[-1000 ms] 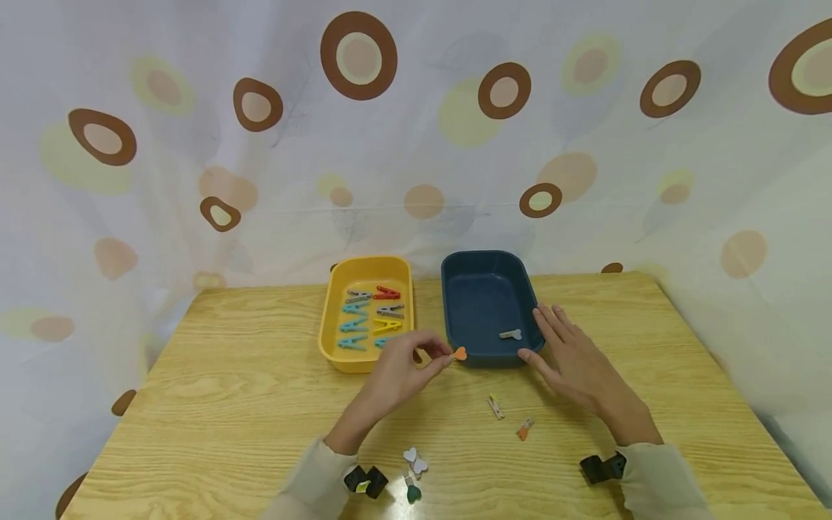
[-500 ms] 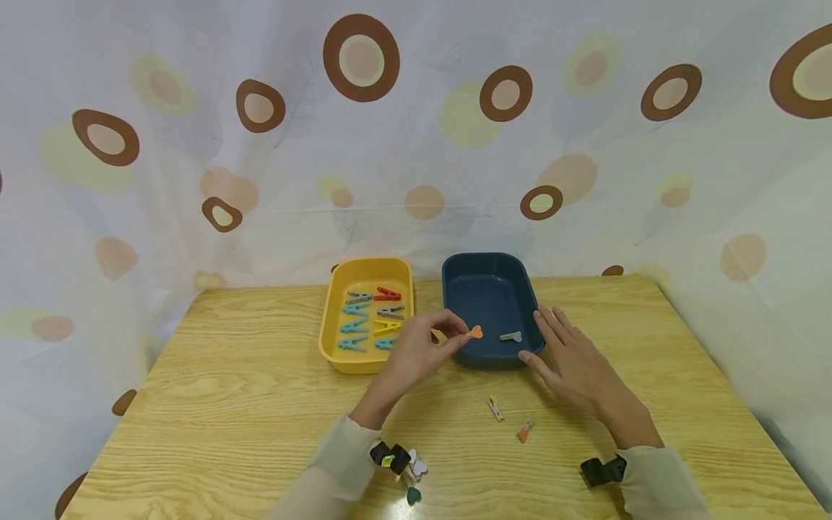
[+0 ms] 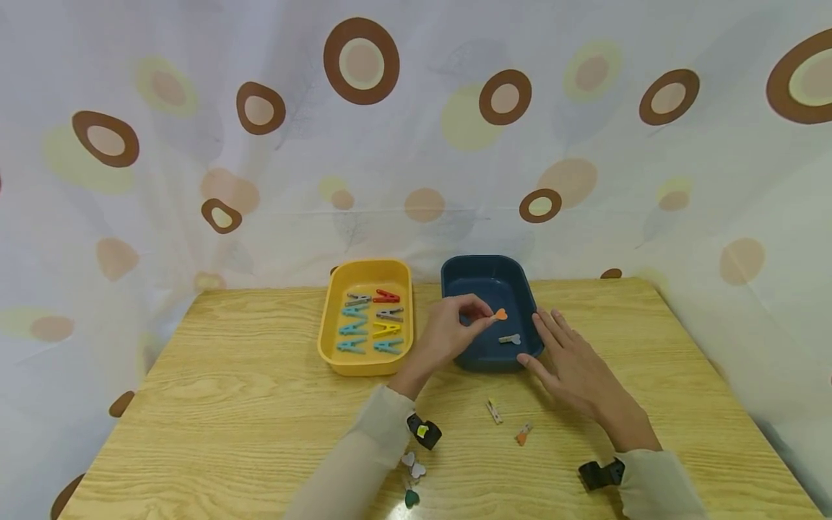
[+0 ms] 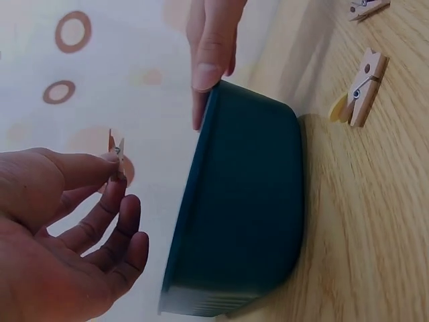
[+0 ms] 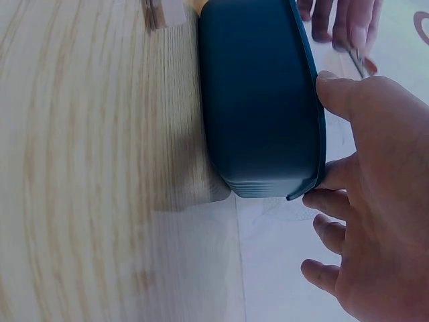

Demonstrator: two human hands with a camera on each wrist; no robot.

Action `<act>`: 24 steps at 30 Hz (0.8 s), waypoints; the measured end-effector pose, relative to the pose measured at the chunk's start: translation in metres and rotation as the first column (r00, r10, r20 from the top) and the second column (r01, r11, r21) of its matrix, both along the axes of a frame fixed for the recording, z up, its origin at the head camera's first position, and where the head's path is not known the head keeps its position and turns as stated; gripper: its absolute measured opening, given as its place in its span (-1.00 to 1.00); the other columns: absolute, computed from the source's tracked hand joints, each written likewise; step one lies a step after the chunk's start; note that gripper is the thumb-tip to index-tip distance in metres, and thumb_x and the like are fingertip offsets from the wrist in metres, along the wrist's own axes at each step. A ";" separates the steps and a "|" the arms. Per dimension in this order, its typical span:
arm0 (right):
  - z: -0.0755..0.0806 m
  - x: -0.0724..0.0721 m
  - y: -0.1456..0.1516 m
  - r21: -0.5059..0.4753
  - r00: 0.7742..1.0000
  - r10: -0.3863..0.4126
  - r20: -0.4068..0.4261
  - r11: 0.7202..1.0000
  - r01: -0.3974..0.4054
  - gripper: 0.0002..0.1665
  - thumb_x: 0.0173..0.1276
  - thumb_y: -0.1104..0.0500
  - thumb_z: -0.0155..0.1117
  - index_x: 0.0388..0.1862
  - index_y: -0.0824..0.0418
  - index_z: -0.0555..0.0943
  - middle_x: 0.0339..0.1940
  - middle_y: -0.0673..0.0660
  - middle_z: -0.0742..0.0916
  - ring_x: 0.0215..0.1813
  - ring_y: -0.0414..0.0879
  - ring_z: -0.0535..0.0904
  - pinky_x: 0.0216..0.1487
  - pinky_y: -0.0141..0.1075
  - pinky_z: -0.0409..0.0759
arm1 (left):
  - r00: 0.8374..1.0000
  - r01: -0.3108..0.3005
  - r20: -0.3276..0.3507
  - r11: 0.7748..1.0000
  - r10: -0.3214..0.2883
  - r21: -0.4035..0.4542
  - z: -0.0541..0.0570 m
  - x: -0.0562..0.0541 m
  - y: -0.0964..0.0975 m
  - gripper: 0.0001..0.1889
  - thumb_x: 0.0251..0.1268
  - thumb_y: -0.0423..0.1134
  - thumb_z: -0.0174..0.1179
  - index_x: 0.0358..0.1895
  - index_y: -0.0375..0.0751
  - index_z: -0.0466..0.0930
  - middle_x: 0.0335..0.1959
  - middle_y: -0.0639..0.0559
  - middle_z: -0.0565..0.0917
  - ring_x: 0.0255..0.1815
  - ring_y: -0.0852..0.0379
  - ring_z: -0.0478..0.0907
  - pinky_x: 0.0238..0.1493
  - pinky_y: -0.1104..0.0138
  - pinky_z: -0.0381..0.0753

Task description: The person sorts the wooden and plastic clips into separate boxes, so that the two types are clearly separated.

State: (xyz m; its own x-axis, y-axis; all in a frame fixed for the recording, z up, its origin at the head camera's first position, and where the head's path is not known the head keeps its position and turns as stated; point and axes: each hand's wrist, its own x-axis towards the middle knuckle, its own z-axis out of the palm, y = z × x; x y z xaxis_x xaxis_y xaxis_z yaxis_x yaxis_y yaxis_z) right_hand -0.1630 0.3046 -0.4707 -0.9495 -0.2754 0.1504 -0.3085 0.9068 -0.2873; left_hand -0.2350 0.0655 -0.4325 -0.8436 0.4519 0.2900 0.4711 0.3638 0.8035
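Note:
My left hand point(image 3: 448, 331) pinches a small wooden clothespin with an orange heart point(image 3: 499, 315) between thumb and forefinger, over the dark blue bin point(image 3: 489, 261). The left wrist view shows this clothespin point(image 4: 118, 157) at the fingertips, above the bin's rim. Inside the blue bin lies a clothespin with a pale heart point(image 3: 510, 339). My right hand point(image 3: 575, 365) rests at the bin's near right corner, thumb and fingers touching the rim, as the right wrist view also shows point(image 5: 389, 154). On the table in front are a clothespin with a yellow tip point(image 3: 494, 412) and another orange-heart one point(image 3: 523, 434).
A yellow bin point(image 3: 323, 339) to the left holds several larger plastic clothespins in blue, red, yellow and grey. Near the front of the wooden table point(image 3: 247, 404) lie white-heart clothespins point(image 3: 417, 470) and a green-heart one point(image 3: 412, 498). A patterned cloth point(image 3: 416, 144) hangs behind.
My left hand has carried the orange-heart clothespin rightward and away from me, from the blue bin's near left corner to over its inside. My right hand has stayed at the rim.

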 end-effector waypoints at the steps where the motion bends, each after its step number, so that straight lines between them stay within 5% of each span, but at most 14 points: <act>1: 0.000 0.000 0.000 -0.001 1.000 0.000 0.000 1.000 0.000 0.01 0.60 -0.28 0.03 0.65 0.41 0.05 0.67 0.36 0.13 0.66 0.34 -0.06 0.51 0.29 0.10 | 1.000 0.006 0.005 1.000 -0.006 0.000 -0.002 -0.002 0.003 -0.94 0.41 -0.24 0.36 -0.19 -0.14 0.76 -0.29 0.10 0.75 -0.31 0.30 0.61 -0.25 0.48 0.59; 17: 0.001 0.000 0.001 0.003 1.000 -0.005 0.004 1.000 0.005 0.02 0.60 -0.29 0.03 0.65 0.41 0.04 0.67 0.35 0.13 0.67 0.31 -0.08 0.51 0.28 0.10 | 0.995 0.002 0.100 1.000 0.001 -0.030 -0.024 -0.040 0.041 -0.94 0.41 -0.29 0.35 -0.20 -0.19 0.77 -0.31 0.07 0.73 -0.33 0.27 0.62 -0.28 0.51 0.60; 24: -0.001 0.001 0.000 0.003 1.000 -0.004 -0.006 1.000 0.004 0.01 0.59 -0.29 0.04 0.65 0.40 0.07 0.66 0.36 0.16 0.66 0.31 -0.06 0.51 0.28 0.10 | 0.994 -0.039 0.096 0.992 0.051 -0.118 -0.036 -0.050 0.052 -0.94 0.41 -0.28 0.35 -0.24 -0.17 0.77 -0.38 0.12 0.70 -0.42 0.30 0.57 -0.38 0.48 0.56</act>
